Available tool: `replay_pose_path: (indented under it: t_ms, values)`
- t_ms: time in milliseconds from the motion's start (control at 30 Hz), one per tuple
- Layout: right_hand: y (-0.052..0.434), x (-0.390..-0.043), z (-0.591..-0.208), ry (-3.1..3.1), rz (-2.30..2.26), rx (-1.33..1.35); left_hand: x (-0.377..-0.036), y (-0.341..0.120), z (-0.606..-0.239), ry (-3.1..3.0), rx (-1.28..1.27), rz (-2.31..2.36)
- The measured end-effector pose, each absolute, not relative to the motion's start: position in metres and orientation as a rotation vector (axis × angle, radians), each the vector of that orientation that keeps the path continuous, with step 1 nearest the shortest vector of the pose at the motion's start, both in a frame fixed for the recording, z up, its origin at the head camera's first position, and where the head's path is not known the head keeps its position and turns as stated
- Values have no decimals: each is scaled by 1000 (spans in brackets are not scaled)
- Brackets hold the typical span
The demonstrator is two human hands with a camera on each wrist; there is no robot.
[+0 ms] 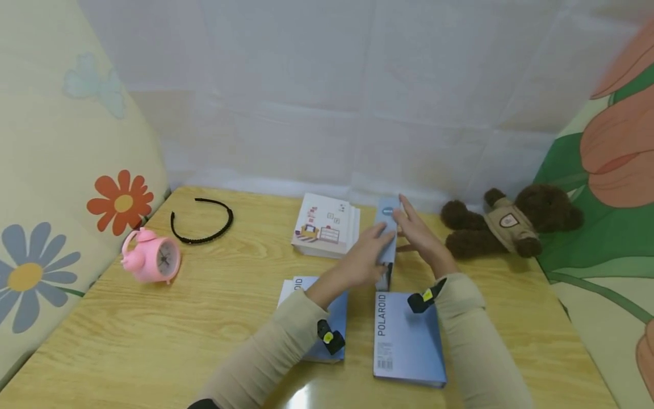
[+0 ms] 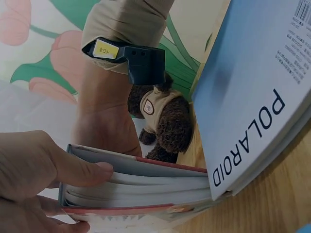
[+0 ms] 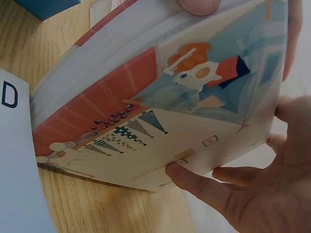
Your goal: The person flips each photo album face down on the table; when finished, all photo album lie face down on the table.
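Pale blue is shown by the narrow spine of the book (image 1: 384,244), which is held upright between the two hands in the head view. By the left hand (image 1: 360,261) the book is grasped from its left side; by the right hand (image 1: 421,236), fingers extended, its right side is met. Whether the table (image 1: 204,329) is touched by the book cannot be told. Just left of the left hand, white books (image 1: 324,224) are stacked. Nearer the body than the right hand, a blue POLAROID album (image 1: 406,341) is laid flat; a second blue album (image 1: 337,318) is partly covered by the left forearm. Well to the left of the left hand, a black headband (image 1: 231,218) and a pink alarm clock (image 1: 150,258) are noted; to the right of the right hand, a brown teddy bear (image 1: 511,224) is laid on its side.

Left wrist view: the book is pinched at one end, the left thumb being set across the page edges and the fingers placed along the cover.

Right wrist view: an illustrated cover (image 3: 131,126) in red, cream and blue is faced by the right hand; by its fingertips the cover is touched, without being clasped.
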State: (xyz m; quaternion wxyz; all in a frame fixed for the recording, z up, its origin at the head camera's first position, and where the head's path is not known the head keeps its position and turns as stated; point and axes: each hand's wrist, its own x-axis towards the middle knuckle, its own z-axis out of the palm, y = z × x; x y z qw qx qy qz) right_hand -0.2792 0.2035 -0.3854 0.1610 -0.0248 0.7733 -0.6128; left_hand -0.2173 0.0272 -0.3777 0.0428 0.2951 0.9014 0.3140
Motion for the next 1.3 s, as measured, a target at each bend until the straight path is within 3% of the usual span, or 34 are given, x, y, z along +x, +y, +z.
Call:
replay_pose_path:
  t_ms: [233, 600, 1033, 1300]
  values:
    - [206, -278, -383, 2233, -1742, -55, -217, 34, -393, 2645, 684, 1400]
    - [209, -277, -390, 2182, -1835, 39, -233, 24, -424, 2470, 680, 1512]
    - [221, -269, -400, 2084, -2007, 147, -243, 24, -435, 2530, 719, 1119]
    - [235, -264, -412, 2555, -1467, 173, -240, 33, -432, 2756, 693, 548]
